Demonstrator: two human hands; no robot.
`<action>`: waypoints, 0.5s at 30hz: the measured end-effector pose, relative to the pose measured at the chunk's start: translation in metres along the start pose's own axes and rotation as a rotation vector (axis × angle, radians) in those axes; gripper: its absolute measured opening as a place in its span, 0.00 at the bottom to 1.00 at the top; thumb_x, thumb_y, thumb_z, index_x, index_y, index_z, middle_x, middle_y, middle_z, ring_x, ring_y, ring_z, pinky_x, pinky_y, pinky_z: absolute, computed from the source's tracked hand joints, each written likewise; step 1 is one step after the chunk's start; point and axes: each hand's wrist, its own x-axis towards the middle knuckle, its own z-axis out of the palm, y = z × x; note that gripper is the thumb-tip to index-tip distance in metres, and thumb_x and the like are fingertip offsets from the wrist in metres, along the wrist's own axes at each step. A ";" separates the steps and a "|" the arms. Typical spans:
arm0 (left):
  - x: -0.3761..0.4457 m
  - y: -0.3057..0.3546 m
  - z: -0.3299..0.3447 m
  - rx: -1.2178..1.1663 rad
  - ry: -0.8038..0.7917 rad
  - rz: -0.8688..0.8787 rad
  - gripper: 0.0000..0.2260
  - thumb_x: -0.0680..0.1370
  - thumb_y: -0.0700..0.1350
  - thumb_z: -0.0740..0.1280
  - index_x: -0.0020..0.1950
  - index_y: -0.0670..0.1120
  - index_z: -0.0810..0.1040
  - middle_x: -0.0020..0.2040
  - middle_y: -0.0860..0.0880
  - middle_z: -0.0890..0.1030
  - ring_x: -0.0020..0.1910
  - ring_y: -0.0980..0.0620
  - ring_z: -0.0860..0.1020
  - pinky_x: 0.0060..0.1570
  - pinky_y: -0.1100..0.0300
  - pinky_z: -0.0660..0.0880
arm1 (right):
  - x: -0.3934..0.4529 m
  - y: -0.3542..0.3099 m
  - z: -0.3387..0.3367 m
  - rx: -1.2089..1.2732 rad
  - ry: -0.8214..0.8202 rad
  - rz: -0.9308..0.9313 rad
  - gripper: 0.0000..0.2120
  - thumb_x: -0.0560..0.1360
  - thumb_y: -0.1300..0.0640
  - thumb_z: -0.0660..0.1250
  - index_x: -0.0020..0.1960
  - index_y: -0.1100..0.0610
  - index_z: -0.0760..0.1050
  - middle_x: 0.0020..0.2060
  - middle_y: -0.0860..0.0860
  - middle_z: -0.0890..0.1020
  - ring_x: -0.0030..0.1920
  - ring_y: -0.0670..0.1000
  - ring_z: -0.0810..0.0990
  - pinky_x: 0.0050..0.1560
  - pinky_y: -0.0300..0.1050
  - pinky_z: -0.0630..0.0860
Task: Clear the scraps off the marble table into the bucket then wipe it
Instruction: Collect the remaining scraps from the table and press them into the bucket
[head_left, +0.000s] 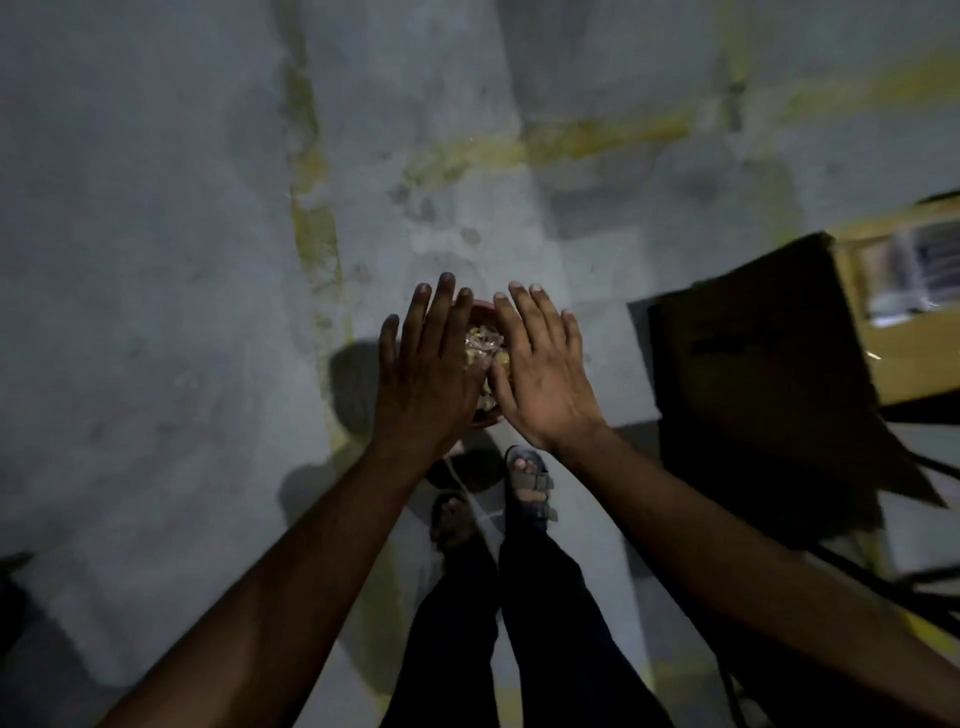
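1. While both bare forearms are reaching forward and down from the bottom corners of the head view, the left hand (428, 364) is hovering with its back to the camera, fingers straight and slightly spread, holding nothing.
2. The right hand (540, 371) is hanging just beside it in the same pose, fingers straight and fanned, thumb angling in toward the left hand, gripping nothing. The two hands are standing close together with a narrow gap between them; whether the thumbs are touching cannot be told.
3. Through that gap, a small round reddish-brown bucket (480, 312) is showing below the hands, sitting on the floor; most of its rim is being covered by the palms.
4. Inside the bucket, pale yellow and clear crinkled scraps (483, 345) are lying in a heap that is reaching near the rim.
5. Just behind the bucket, toward the camera, the person's feet in grey strapped sandals (535, 486) are standing on the stained grey concrete floor (156, 260), with dark trouser legs below them in the view.
6. Faded yellow painted lines (311, 228) are crossing the floor beyond the hands.
7. Well to the right, a dark brown cardboard box (763, 374) is sitting tilted, with a lighter tan cardboard box (904, 353) behind it.
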 end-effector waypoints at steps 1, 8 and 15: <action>-0.008 0.011 -0.026 -0.007 0.015 0.007 0.30 0.82 0.58 0.53 0.81 0.46 0.56 0.83 0.46 0.52 0.81 0.46 0.51 0.76 0.41 0.55 | -0.017 -0.008 -0.024 0.001 0.017 0.006 0.31 0.82 0.47 0.54 0.82 0.58 0.54 0.82 0.57 0.56 0.82 0.57 0.50 0.80 0.63 0.51; -0.069 0.100 -0.168 -0.051 0.050 0.173 0.32 0.80 0.57 0.58 0.81 0.46 0.57 0.82 0.46 0.55 0.81 0.46 0.54 0.76 0.43 0.55 | -0.152 -0.037 -0.159 -0.104 0.164 0.144 0.32 0.84 0.43 0.52 0.82 0.60 0.55 0.81 0.59 0.58 0.82 0.59 0.52 0.80 0.63 0.52; -0.103 0.195 -0.214 -0.077 -0.030 0.544 0.32 0.83 0.60 0.51 0.82 0.47 0.49 0.83 0.46 0.49 0.81 0.47 0.48 0.77 0.42 0.52 | -0.269 -0.020 -0.223 -0.094 0.386 0.449 0.34 0.83 0.39 0.50 0.83 0.57 0.54 0.83 0.56 0.54 0.83 0.56 0.48 0.80 0.62 0.50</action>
